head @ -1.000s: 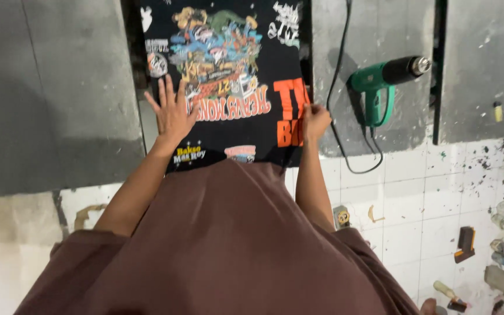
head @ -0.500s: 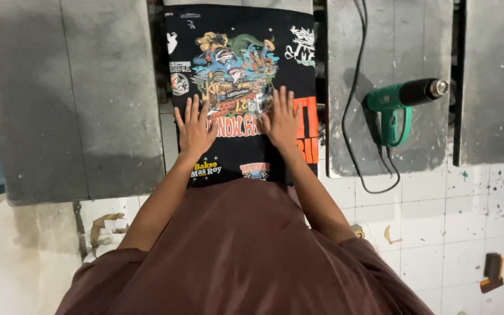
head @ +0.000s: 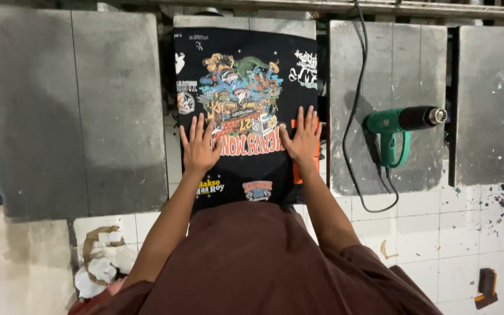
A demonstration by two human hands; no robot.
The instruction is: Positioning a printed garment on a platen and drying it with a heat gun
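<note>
Fingers of the left hand [head: 198, 149] and right hand [head: 302, 139] are spread flat, gripping nothing, on the black printed shirt [head: 243, 87] laid over the grey board [head: 243, 23]. Right hand was moved inward from the shirt's edge; fabric now pressed evenly. Green heat gun [head: 401, 125] lies apart, rightward.

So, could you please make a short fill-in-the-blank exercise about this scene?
1. Both hands, left hand and right hand, lie flat on a ____ printed shirt.
2. The heat gun on the grey board is ____ in colour.
3. Its black cord runs toward the ____ edge of the picture.

Missing words: black; green; top
</note>
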